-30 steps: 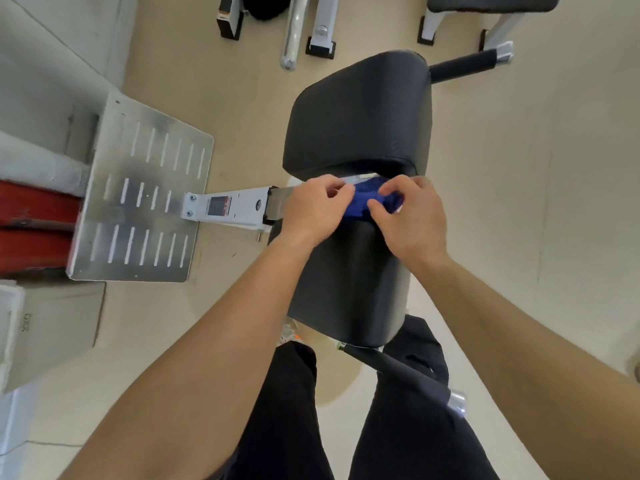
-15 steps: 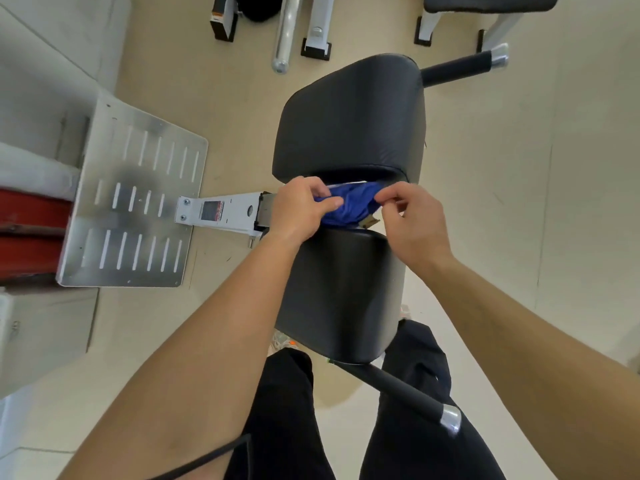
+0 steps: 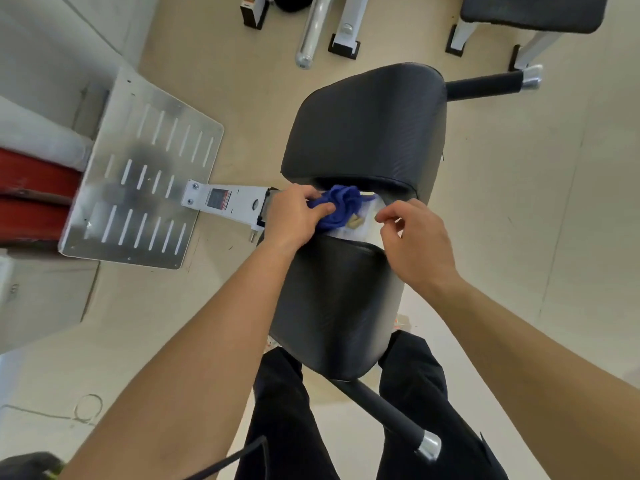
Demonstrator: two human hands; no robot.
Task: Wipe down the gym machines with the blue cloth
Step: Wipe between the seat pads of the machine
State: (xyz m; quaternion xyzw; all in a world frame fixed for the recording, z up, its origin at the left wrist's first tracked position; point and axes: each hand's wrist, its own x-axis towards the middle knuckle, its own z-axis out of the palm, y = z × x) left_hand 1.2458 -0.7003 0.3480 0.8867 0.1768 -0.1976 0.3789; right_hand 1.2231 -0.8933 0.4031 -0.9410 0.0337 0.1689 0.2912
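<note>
A gym machine stands below me with a black padded seat (image 3: 336,299) nearer me and a black back pad (image 3: 367,126) beyond it. Between the two pads lies a white metal frame strip (image 3: 360,230). A bunched blue cloth (image 3: 341,206) sits in that gap. My left hand (image 3: 294,216) grips the cloth's left side, thumb pressed on it. To the right of the cloth my right hand (image 3: 415,244) hovers over the gap with its fingers curled, apart from the cloth and holding nothing.
A slotted metal footplate (image 3: 142,188) joins the machine by a white arm (image 3: 225,202) at left. Black handles with chrome caps stick out at upper right (image 3: 491,86) and lower right (image 3: 391,417). Other machine frames (image 3: 343,26) stand at the top. My legs are below.
My right hand has let go of the cloth and drawn back to the right. My left hand keeps hold of the cloth, which now lies bunched toward the left of the gap.
</note>
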